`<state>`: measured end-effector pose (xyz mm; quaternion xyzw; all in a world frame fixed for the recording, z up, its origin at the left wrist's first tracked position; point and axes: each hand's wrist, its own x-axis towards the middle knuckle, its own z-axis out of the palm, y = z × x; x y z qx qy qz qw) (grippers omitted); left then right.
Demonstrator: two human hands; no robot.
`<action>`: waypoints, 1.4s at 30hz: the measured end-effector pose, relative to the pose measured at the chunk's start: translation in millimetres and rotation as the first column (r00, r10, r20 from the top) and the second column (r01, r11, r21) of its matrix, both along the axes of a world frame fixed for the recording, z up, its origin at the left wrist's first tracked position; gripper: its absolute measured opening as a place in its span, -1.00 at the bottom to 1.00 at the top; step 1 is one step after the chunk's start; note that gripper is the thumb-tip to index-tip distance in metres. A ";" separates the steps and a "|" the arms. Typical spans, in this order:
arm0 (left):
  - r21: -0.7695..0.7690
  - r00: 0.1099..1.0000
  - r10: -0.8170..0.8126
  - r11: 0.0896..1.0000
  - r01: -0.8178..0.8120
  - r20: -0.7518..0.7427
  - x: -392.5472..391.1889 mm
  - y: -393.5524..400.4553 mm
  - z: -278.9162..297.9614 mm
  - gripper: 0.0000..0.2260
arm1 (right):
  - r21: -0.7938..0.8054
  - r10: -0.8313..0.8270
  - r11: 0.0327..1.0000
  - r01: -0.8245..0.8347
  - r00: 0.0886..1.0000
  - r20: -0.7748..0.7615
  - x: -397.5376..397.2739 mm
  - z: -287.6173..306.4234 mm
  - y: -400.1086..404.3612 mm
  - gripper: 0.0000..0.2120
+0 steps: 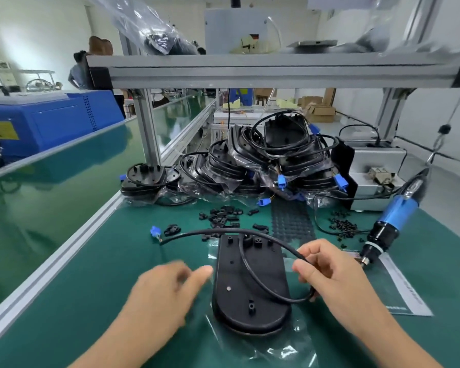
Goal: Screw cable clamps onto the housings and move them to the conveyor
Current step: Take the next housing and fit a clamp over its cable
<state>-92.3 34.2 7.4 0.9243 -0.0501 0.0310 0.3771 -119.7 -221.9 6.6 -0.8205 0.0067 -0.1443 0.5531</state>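
While the flat black oval plastic housing [250,282] lies back-up on a clear plastic bag [290,349] on the green bench mat [91,274], its thin black cable [266,282] is being dressed, probably to seat it near the bosses at the far end before a clamp goes on. No clamp visible on this unit yet, as far as I can tell.

Right hand [327,272]: thumb and fingers curled, pinching the cable where it loops off the housing's right edge; wrist comes in from lower right. The cable's blue-plug end [155,231] trails off to the left, on the mat.

Left hand [168,285]: motion-blurred, fingers loosely extended toward the housing's left edge, apparently holding nothing; contact with the housing can't be confirmed. Likely there to steady it.

Small black cable clamps [223,216] are scattered just beyond the housing, loose black screws [343,225] to the right, within reach. Blue-and-black electric screwdriver [388,221] hangs on the right, tip down near the mat, untouched.

Stack of bagged housings [263,160] waits at the back. Green conveyor belt [51,181] runs along the left, well apart from the current unit.
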 end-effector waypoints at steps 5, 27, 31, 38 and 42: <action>0.130 0.955 -0.020 0.991 -0.019 0.295 41.3 11.6 1.6 -0.61 | -0.016 -0.016 1.000 0.016 0.999 -0.037 6.3 -3.8 -0.3 -0.87; 0.378 0.908 -0.407 0.859 0.346 0.093 119.8 -37.9 28.6 -0.67 | -0.416 -0.271 0.893 0.170 0.943 -0.196 34.5 -7.9 -28.2 -0.86; 0.185 0.923 -0.383 0.910 0.371 0.030 123.6 -32.6 26.7 -0.64 | -0.491 -0.359 0.826 0.276 0.930 -0.081 40.7 -7.1 -35.4 -0.77; 0.316 0.873 -0.380 0.906 0.283 0.307 73.7 16.7 23.3 -0.92 | -0.386 -0.180 0.890 0.243 0.965 0.192 29.4 3.8 -13.2 -0.92; 0.511 0.873 -0.462 0.795 0.327 0.159 61.6 13.8 -8.2 -0.68 | -0.485 0.100 0.872 -0.060 0.993 0.056 21.7 17.5 26.6 -0.59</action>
